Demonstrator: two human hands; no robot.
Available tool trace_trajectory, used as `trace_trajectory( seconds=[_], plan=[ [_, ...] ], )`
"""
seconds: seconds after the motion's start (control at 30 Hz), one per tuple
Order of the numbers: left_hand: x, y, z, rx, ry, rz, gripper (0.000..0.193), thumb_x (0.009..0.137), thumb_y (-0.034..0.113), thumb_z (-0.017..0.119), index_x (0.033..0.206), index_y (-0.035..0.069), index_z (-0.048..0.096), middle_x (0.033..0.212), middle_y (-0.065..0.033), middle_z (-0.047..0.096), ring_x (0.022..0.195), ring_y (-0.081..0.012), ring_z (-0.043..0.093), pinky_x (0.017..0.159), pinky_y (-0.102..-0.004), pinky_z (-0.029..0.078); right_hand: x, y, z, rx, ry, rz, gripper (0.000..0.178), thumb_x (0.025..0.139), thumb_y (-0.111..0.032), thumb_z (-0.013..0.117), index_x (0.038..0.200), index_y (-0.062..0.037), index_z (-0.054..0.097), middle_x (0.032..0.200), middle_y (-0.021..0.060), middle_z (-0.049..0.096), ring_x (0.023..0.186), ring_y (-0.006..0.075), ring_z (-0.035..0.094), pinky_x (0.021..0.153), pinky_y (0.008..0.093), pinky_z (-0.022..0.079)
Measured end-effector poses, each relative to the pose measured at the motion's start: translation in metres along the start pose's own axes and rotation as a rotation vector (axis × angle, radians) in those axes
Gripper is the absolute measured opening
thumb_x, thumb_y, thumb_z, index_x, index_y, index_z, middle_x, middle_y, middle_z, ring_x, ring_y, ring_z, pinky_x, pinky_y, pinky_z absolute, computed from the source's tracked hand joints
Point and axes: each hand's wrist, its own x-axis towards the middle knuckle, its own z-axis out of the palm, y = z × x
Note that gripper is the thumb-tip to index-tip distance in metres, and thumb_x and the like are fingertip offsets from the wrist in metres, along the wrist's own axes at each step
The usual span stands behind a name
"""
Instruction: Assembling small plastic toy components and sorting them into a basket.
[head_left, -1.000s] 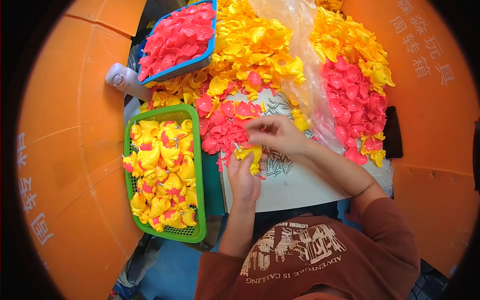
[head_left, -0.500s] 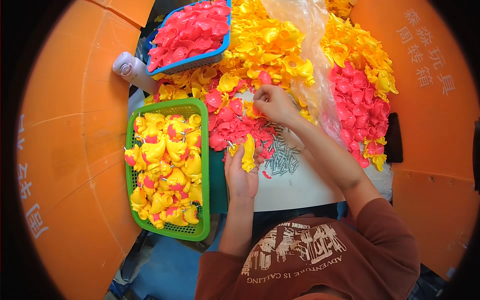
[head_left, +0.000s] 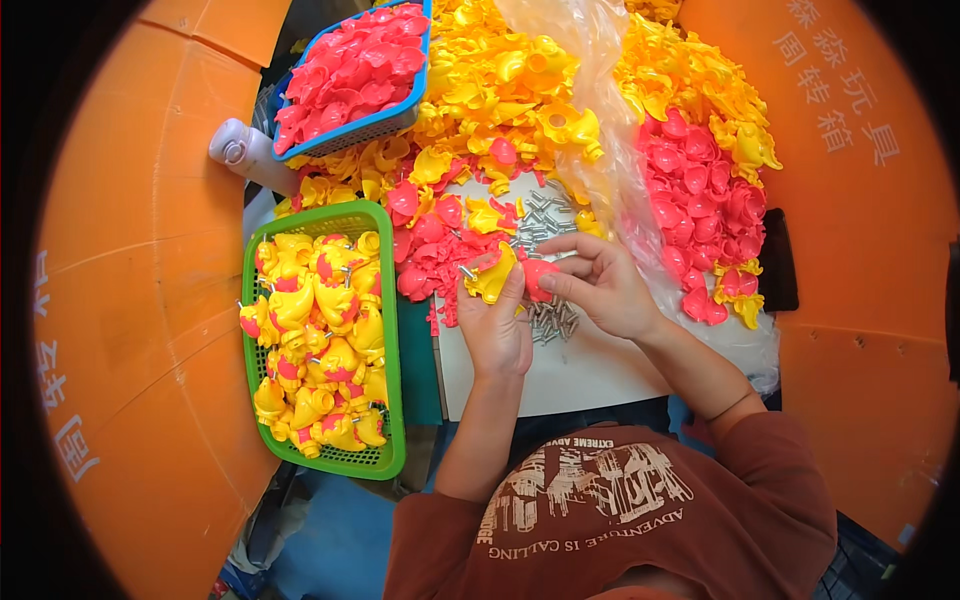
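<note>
My left hand (head_left: 500, 332) grips a curved yellow plastic shell (head_left: 491, 275), with a small silver metal pin (head_left: 467, 272) sticking out at its left side. Close beside it, my right hand (head_left: 607, 288) pinches a rounded pink plastic shell (head_left: 539, 278) between thumb and fingers. The two shells are side by side, and whether they touch is hard to tell. Under and behind the hands lie loose silver metal pins (head_left: 541, 222) on the white work surface (head_left: 590, 378). A heap of pink pieces (head_left: 432, 245) spreads just left of the pins.
A green basket (head_left: 393, 400) of assembled yellow-and-pink pieces stands at left. Behind it are a pale bottle (head_left: 250, 153) and a blue basket (head_left: 372, 127) of pink shells. Yellow shells (head_left: 500, 70) pile up at the back beside clear plastic film (head_left: 600, 130). Orange panels (head_left: 150, 250) flank both sides.
My right hand has come back from the far pile toward my left hand, now with a pink shell. The yellow shell in my left hand has turned. The view has shifted slightly.
</note>
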Motion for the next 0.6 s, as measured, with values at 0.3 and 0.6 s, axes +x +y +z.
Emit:
trace_trajectory(
  seconds=[0.3, 0.6],
  plan=[
    [-0.003, -0.004, 0.01, 0.037, 0.017, 0.074, 0.033, 0.081, -0.008, 0.061, 0.109, 0.004, 0.048, 0.104, -0.0083, 0.057, 0.094, -0.0165, 0.058, 0.083, -0.0305, 0.05, -0.007, -0.001, -0.017, 0.056, 0.044, 0.176, 0.023, 0.082, -0.005, 0.066, 0.103, 0.003, 0.06, 0.081, 0.0063, 0.066, 0.062, 0.0082, 0.059, 0.054, 0.019, 0.047],
    [-0.003, -0.007, 0.003, 0.022, -0.018, -0.005, 0.028, 0.088, 0.007, 0.058, 0.113, 0.005, 0.047, 0.108, -0.0081, 0.056, 0.096, -0.018, 0.058, 0.083, -0.0319, 0.048, -0.009, 0.013, -0.02, 0.156, 0.094, 0.16, 0.015, 0.083, -0.006, 0.064, 0.095, 0.0042, 0.064, 0.08, 0.0077, 0.065, 0.066, 0.0117, 0.061, 0.061, 0.0217, 0.049]
  ],
)
